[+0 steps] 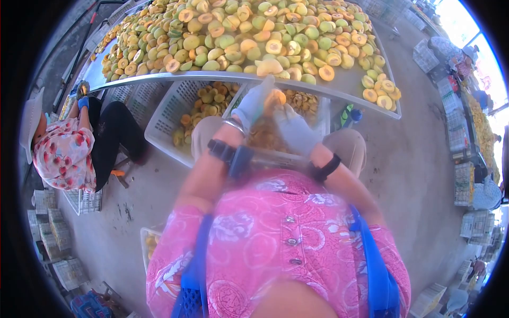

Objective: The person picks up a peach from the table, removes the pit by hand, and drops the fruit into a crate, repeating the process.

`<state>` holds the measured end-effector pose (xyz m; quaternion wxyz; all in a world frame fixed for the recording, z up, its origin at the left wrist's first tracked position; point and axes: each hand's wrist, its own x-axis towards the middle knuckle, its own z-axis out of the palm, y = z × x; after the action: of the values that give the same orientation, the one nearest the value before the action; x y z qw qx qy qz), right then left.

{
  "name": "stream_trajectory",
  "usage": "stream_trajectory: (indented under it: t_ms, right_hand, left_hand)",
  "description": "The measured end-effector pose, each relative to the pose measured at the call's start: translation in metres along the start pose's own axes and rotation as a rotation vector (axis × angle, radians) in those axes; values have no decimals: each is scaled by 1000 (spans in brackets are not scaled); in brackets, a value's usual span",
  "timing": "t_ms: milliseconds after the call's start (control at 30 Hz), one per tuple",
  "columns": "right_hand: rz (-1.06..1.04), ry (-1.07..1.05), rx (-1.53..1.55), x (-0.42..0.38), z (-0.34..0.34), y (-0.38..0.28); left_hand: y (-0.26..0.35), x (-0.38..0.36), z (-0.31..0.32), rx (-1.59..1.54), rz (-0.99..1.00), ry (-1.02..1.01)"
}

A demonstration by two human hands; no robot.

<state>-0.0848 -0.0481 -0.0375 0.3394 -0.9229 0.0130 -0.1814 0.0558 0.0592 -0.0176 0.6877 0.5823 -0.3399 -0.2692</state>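
Both my hands wear pale gloves and meet just under the edge of a metal table (339, 85). My left hand (253, 105) is closed around an orange-yellow fruit half (275, 98). My right hand (295, 130) sits close beside it, fingers curled toward the fruit; a tool in it cannot be made out. Black straps circle both wrists. Below my hands, between my knees, stands a white crate (175, 108) with cut fruit pieces inside.
The table carries a big heap of halved yellow-green and orange fruit (238, 37). A seated person in a floral shirt and blue glove (66, 153) works at the left. Stacked white crates (50, 228) line the floor left and right. More people stand at far right.
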Motion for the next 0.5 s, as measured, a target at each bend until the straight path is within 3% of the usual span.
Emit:
stream_trajectory:
  t_ms: [67,100,167,233,300,367,400,500]
  right_hand:
    - [-8,83,57,1,6,-5]
    - [-59,146,26,2,5,-9]
    - [-112,215,-5,10,0,-20]
    - [452,-23,672,19,-12,-40]
    - [492,-61,695,20,-24,-65]
    - [529,-109,716,22,-24,-72]
    - [573,-131,791,24,-21,-73]
    - [659,-184,903,28,-16,-65]
  left_hand:
    - [15,-8,9,-356,-147,60]
    - [9,-9,7,-353,-147,59]
    - [-9,-11,0,178,316,124]
    - [-12,-20,8,186,319,193]
    - [-9,-25,18,192,315,269]
    - [-2,-25,24,-252,200,384]
    - [-6,-21,20,-314,179,420]
    - [11,-20,24,-294,190,364]
